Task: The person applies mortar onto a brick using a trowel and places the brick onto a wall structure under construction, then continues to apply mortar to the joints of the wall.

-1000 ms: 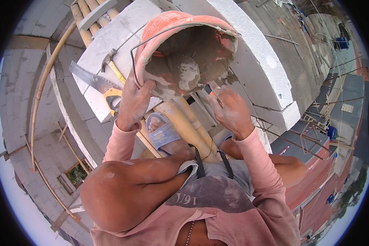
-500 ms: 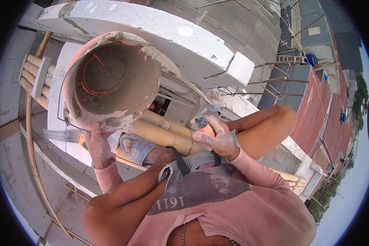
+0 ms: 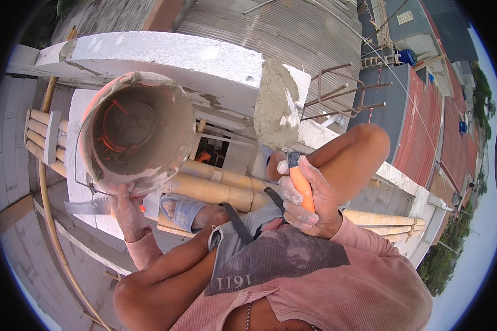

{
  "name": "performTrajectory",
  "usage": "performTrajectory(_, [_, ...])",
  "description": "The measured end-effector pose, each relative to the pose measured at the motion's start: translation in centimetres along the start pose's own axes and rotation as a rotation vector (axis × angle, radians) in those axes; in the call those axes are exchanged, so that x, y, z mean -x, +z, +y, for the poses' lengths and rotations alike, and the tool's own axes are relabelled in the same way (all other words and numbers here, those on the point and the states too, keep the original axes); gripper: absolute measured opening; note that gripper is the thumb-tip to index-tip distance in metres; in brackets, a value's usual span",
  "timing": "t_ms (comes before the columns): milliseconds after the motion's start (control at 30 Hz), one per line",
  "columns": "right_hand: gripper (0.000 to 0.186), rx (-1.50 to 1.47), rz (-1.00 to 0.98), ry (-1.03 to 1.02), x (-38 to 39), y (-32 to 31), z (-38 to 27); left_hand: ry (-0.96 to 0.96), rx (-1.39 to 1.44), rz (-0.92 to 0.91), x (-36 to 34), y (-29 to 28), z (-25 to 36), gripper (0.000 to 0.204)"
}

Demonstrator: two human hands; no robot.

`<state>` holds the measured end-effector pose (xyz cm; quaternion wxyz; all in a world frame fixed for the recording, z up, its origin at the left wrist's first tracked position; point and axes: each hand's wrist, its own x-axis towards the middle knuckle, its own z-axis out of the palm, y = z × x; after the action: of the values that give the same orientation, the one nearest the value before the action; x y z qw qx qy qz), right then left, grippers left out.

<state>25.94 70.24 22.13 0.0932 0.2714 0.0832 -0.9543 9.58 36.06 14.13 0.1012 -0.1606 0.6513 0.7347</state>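
At the left of the frame the left hand (image 3: pixel 128 212) reaches up under a mortar-caked orange bucket (image 3: pixel 135 132), its fingers pressed against the lower rim and underside; the palm is hidden, so whether it is truly clamped cannot be told. The bucket is tipped on its side, its mouth turned toward the camera, its long axis running roughly from the viewer back toward the white block wall (image 3: pixel 165 60) across the upper left. Its thin wire handle hangs by its lower left edge. The bucket sits directly above the hand, filling the left-centre.

Below it lie bamboo poles (image 3: pixel 215 187), running left to right, with a foot in a grey sandal (image 3: pixel 183 211) resting on them.

Right of centre the right hand (image 3: pixel 306 201) is closed tight around the orange handle of a trowel (image 3: pixel 276 110). The trowel stands nearly upright, handle low, blade pointing toward the top of the frame and loaded with grey mortar. The blade rises straight above the fist, in front of the end of the wall.

Further right, rusty rebar (image 3: pixel 342 91) sticks out over corrugated roofs.
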Motion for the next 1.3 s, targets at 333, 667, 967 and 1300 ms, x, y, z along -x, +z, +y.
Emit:
performTrajectory(333, [0.044,0.036,-0.084,0.052,0.5,0.7,1.0,-0.012,0.004,-0.005,-0.1,-0.5,-0.2,0.052])
performTrajectory(667, [0.046,-0.154,-0.138,0.023,-1.5,1.0,0.7,-0.027,0.007,-0.002,-0.2,-0.5,-0.4,0.046])
performTrajectory(967, [0.045,0.714,0.023,0.35,-1.7,-0.8,1.9,-0.063,0.067,-0.019,0.1,1.2,-1.7,0.037])
performTrajectory(1300, [0.023,2.711,-0.255,-1.027,-9.3,0.0,-2.7,-0.064,-0.187,-0.052,0.6,2.5,-3.9,0.031])
